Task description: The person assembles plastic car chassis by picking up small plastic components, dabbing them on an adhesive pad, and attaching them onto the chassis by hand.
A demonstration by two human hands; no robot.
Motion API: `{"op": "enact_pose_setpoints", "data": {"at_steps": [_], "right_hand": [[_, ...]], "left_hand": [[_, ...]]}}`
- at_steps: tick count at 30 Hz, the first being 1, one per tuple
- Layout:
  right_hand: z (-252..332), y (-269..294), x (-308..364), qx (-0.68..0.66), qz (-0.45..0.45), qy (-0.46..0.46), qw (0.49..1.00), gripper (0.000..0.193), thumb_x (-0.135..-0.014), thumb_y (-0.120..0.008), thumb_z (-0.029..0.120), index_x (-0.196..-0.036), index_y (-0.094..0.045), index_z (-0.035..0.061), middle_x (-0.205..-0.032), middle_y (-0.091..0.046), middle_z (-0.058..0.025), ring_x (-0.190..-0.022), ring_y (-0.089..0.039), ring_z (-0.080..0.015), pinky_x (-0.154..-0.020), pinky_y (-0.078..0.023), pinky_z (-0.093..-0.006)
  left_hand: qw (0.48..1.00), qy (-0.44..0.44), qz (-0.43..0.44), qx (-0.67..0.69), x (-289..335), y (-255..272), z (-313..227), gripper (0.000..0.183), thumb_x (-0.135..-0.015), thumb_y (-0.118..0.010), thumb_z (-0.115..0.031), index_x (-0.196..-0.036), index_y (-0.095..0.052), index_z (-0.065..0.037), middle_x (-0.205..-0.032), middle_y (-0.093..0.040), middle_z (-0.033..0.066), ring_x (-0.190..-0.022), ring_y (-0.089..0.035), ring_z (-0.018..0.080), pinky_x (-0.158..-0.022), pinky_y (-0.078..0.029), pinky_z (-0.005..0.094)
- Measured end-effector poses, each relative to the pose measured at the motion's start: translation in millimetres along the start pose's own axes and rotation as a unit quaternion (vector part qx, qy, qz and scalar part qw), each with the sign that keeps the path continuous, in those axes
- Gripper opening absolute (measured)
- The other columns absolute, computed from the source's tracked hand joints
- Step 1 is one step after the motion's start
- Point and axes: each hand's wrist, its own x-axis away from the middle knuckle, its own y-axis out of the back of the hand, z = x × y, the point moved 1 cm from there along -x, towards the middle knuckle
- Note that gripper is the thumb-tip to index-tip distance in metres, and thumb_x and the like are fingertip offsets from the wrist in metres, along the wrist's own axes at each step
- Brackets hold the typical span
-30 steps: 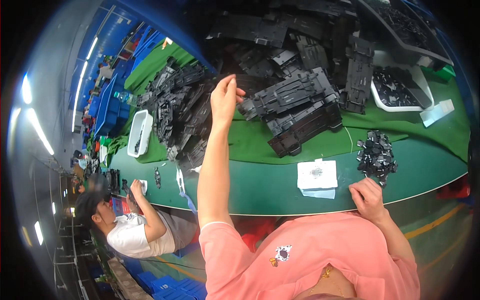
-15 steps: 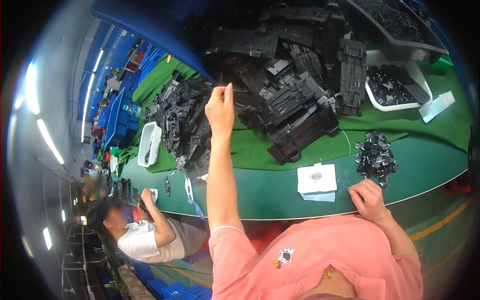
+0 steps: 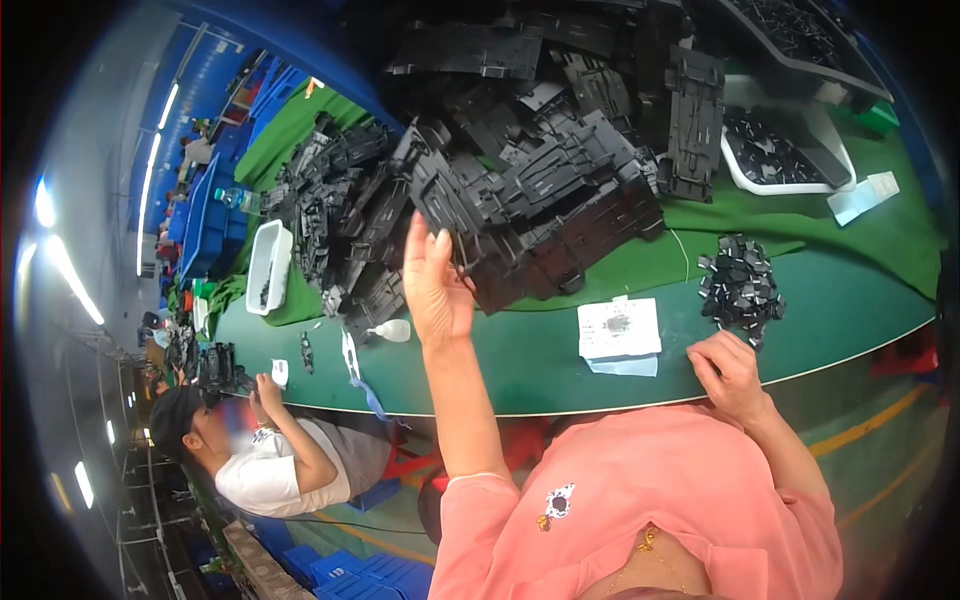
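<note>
My left hand [image 3: 438, 292] reaches forward over the bench. Its fingers and thumb are closed on the lower end of a long black plastic tray part [image 3: 440, 190], which is held tilted in front of the large heap of similar black plastic parts [image 3: 570, 165]. My right hand [image 3: 728, 370] rests by the near bench edge with its fingers curled in. What it holds, if anything, is hidden. Just beyond it lies a small pile of black clips with shiny bits [image 3: 740, 285].
A printed white sheet [image 3: 618, 330] lies left of the clips. A white bin [image 3: 735, 180] of small black pieces stands at the far right, a narrow white tray [image 3: 256, 290] at left. A second heap [image 3: 315, 215] covers green cloth. A co-worker [image 3: 285, 460] sits at left.
My left hand has come back toward me from the heap, bringing a black plastic tray part. My right hand stays near the clip pile. The whole view has shifted slightly.
</note>
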Motion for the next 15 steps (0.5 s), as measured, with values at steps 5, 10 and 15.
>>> {"op": "enact_pose_setpoints", "data": {"at_steps": [5, 10, 15], "right_hand": [[-6.1, -2.0, -3.2, 0.003, 0.017, 0.033, 0.999, 0.005, -0.076, -0.065, 0.0, -0.079, -0.062, 0.0005, -0.071, -0.058, -0.0096, -0.063, -0.055, -0.0261, -0.058, -0.045, -0.0349], [10.1, 11.7, -14.8, 0.032, 0.033, 0.095, 0.994, 0.008, -0.076, -0.068, 0.002, -0.081, -0.062, 0.0003, -0.074, -0.061, -0.0099, -0.063, -0.057, -0.0249, -0.057, -0.046, -0.034], [-7.9, 57.1, -52.7, 0.108, -0.017, -0.008, 0.994, 0.009, -0.08, -0.064, 0.001, -0.089, -0.063, -0.0001, -0.079, -0.062, -0.0122, -0.071, -0.06, -0.0281, -0.063, -0.049, -0.0344]], "left_hand": [[0.942, 0.095, 0.115, 0.301, 30.9, 16.3, 10.4, 0.056, -0.079, -0.065, -0.006, -0.13, -0.045, 0.003, -0.102, -0.056, 0.0134, -0.093, -0.058, 0.0198, -0.084, -0.05, 0.0278], [0.898, 0.09, 0.219, 0.371, 52.4, 40.7, -6.8, 0.079, -0.076, -0.051, -0.002, -0.147, -0.019, -0.009, -0.139, -0.03, 0.0146, -0.122, -0.04, 0.0324, -0.062, -0.053, 0.0281], [0.899, 0.08, 0.227, 0.365, 74.0, 46.7, 10.9, 0.068, -0.085, -0.047, -0.008, -0.146, -0.017, -0.007, -0.151, -0.017, 0.0176, -0.104, -0.057, 0.0373, -0.066, -0.059, 0.0351]]}}
